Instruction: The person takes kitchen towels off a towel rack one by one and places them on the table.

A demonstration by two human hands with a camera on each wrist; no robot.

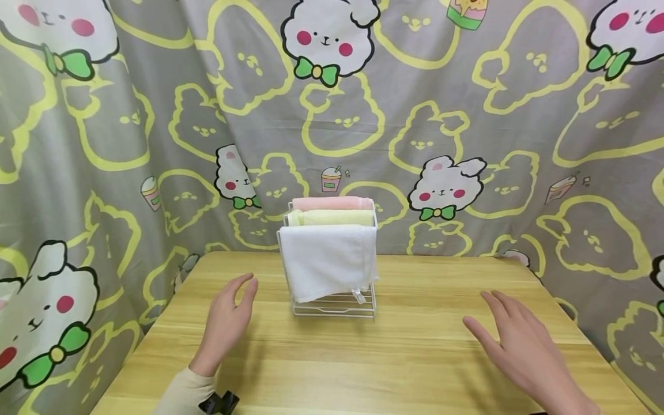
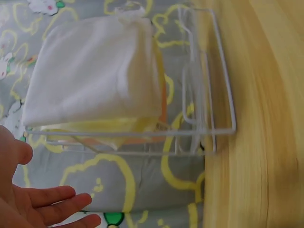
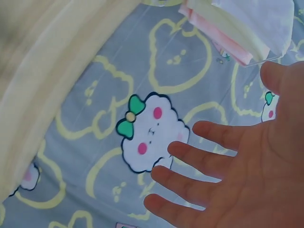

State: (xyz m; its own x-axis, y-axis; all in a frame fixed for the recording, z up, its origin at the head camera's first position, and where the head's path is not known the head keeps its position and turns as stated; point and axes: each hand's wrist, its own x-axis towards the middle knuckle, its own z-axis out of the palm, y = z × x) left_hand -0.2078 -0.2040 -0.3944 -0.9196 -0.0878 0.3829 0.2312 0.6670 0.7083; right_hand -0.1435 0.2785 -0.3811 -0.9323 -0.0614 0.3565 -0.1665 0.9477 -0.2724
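Note:
A white wire rack (image 1: 334, 313) stands on the wooden table with three towels draped over its bars. The white towel (image 1: 332, 259) hangs at the front, a small tag at its lower edge. Behind it lie the yellow towel (image 1: 337, 217) and, farthest back, the pink towel (image 1: 332, 203). My left hand (image 1: 228, 317) is held to the left of the rack, apart from it, with nothing in it. To the right, my right hand (image 1: 524, 343) hovers over the table, fingers extended and holding nothing. The right wrist view shows its spread fingers (image 3: 204, 156).
The wooden table (image 1: 425, 369) reaches back to a grey patterned curtain (image 1: 394, 132), which also runs along both sides. A dark strap (image 1: 220, 402) is on my left wrist, over a light sleeve (image 1: 181, 395).

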